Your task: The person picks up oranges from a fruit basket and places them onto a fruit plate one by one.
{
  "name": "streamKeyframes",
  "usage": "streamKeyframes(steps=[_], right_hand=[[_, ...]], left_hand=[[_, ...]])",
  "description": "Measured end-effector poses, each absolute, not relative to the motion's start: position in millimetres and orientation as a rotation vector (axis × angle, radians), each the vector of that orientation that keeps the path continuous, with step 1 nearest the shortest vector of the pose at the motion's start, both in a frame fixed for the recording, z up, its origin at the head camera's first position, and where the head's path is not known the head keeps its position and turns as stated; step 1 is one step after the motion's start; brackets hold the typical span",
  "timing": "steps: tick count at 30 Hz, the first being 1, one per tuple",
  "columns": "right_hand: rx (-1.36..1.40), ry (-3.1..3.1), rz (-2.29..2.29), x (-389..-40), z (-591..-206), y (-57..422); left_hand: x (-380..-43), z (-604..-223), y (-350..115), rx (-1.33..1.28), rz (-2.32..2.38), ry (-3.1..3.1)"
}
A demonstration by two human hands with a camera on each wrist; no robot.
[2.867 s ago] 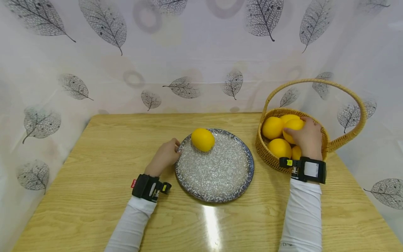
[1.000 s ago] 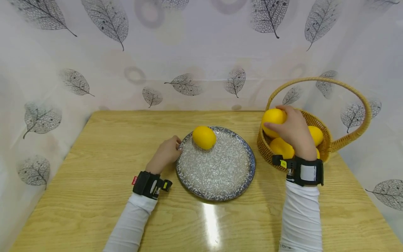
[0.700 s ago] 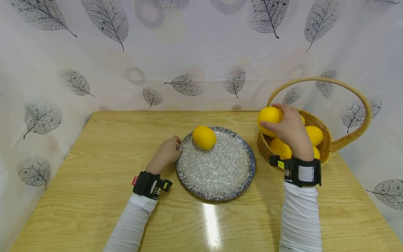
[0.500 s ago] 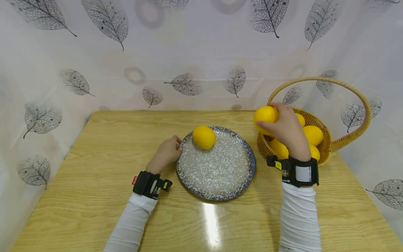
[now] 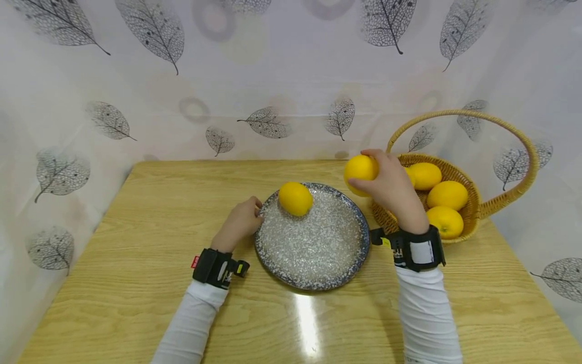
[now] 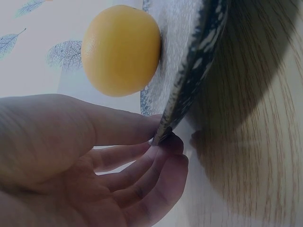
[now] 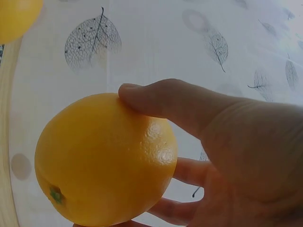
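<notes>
Round speckled-grey plate (image 5: pixel 313 247) pinched by left fingers (image 6: pixel 124 127), 11 o'clock hogged by oval yellow fruit (image 5: pixel 295 198); round yellow fruit (image 5: pixel 356 169) gripped by right fingers (image 7: pixel 163 98).

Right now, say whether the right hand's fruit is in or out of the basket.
Out: the right hand holds the fruit left of the basket.

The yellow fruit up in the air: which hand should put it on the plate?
Probably the right hand: it grips the fruit near the plate. The left hand pinches the plate's rim.
</notes>
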State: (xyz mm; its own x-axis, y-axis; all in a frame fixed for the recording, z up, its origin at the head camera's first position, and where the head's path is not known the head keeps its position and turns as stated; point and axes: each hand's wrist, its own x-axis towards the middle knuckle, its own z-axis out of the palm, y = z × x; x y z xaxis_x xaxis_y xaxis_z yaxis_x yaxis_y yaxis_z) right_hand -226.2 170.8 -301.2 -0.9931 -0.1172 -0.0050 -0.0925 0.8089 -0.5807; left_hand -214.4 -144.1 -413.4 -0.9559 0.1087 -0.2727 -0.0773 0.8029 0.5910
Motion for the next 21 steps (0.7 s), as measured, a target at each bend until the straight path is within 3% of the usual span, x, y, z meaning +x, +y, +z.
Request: streamKeyframes(steps=[21], right_hand=[[-0.23, 2.919, -0.928, -228.6, -312.9, 151.5]], left_hand=[[-213.1, -413.5, -144.5, 0.027, 0.913, 2.709]])
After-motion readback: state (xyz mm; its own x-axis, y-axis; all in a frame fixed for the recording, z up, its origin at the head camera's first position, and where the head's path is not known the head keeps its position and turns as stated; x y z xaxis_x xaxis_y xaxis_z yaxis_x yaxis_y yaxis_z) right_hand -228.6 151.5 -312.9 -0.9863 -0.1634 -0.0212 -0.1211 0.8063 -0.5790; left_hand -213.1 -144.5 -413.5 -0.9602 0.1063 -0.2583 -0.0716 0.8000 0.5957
